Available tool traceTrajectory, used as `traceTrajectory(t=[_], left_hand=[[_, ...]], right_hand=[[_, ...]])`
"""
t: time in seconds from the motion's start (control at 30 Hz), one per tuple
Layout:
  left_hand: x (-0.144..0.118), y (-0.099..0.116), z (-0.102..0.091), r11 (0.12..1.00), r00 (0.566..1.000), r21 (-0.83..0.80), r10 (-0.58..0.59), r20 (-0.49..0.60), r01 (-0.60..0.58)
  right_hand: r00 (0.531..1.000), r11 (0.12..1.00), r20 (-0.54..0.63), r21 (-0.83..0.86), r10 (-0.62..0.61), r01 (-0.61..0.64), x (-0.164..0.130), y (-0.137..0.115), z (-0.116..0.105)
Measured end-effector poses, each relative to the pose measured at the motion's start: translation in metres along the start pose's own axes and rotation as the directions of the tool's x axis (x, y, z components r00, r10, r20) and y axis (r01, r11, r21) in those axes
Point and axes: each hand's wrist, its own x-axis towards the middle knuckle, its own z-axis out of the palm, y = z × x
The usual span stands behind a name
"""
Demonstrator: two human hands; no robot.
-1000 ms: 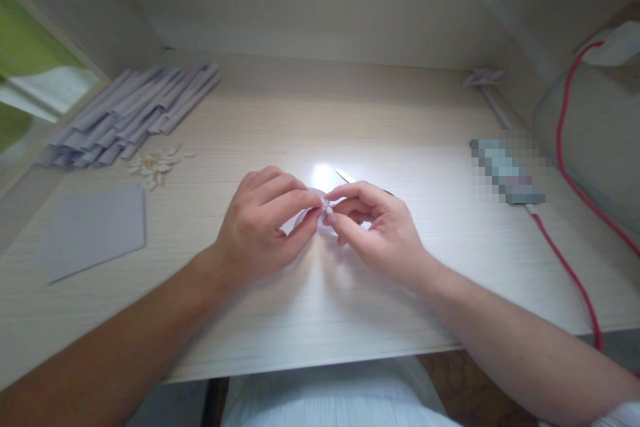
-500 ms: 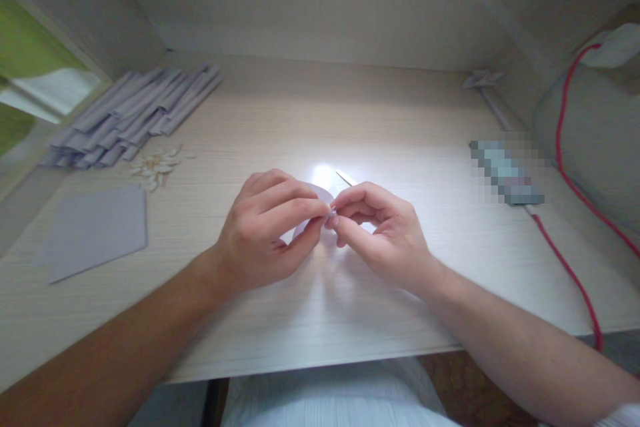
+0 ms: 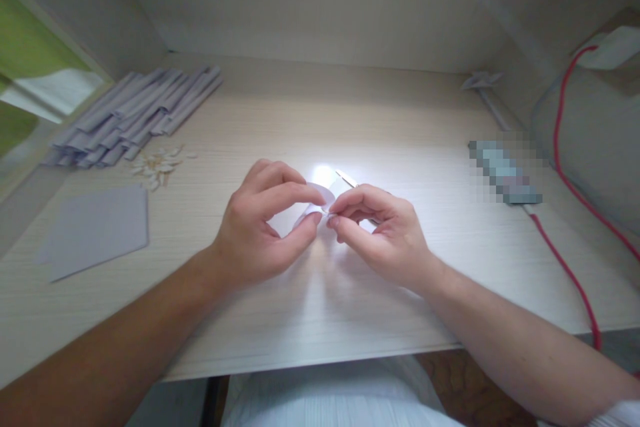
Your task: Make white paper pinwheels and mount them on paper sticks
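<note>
A piece of white paper (image 3: 321, 193) with curled edges is between my two hands, just above the desk. My left hand (image 3: 267, 220) has its thumb and index finger at the paper's left side, a gap showing between their tips. My right hand (image 3: 383, 230) pinches at the middle of the paper; a tiny thin piece shows at its fingertips, too small to name. Behind the right fingers, a pointed metal blade (image 3: 346, 178), perhaps of scissors, lies on the desk, mostly hidden by the hand.
Several rolled paper tubes (image 3: 135, 113) are piled at the back left, with small white pieces (image 3: 157, 165) before them. Flat paper sheets (image 3: 100, 230) lie at left. A paper pinwheel (image 3: 483, 80) on a stick, a blurred-out device (image 3: 505, 170) and a red cable (image 3: 570, 277) are at right.
My left thumb and index finger have parted and drawn slightly left from the paper's middle. More of the curled paper now shows. My right hand stays pinched in nearly the same place.
</note>
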Motion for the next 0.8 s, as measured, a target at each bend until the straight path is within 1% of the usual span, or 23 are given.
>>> traceTrajectory(t=[0.13, 0.23, 0.37, 0.57, 0.8], left_hand=[[0.0011, -0.0007, 0.0013, 1.0, 1.0, -0.027, 0.008, 0.001, -0.008], [0.0014, -0.0016, 0.0029, 0.999, 1.0, -0.043, -0.001, -0.007, 0.001], [0.0012, -0.0034, 0.0029, 0.999, 1.0, -0.045, 0.019, -0.002, -0.019], [0.0021, -0.0053, -0.0004, 0.997, 0.997, 0.01, 0.078, 0.02, -0.078], [0.0023, -0.0054, -0.0001, 0.993, 0.994, 0.04, 0.106, 0.028, -0.107]], right_hand=[[0.999, 0.998, 0.002, -0.043, -0.05, 0.05, -0.0001, 0.0007, -0.0006], [0.997, 0.996, 0.014, -0.038, -0.08, 0.081, -0.0001, 0.0015, -0.0008], [0.99, 0.99, 0.024, -0.02, -0.139, 0.139, 0.0008, 0.0036, -0.0008], [0.99, 0.99, 0.035, 0.049, -0.133, 0.131, 0.0003, 0.0057, -0.0011], [0.992, 0.993, 0.054, 0.04, -0.115, 0.112, -0.0002, 0.0076, -0.0016]])
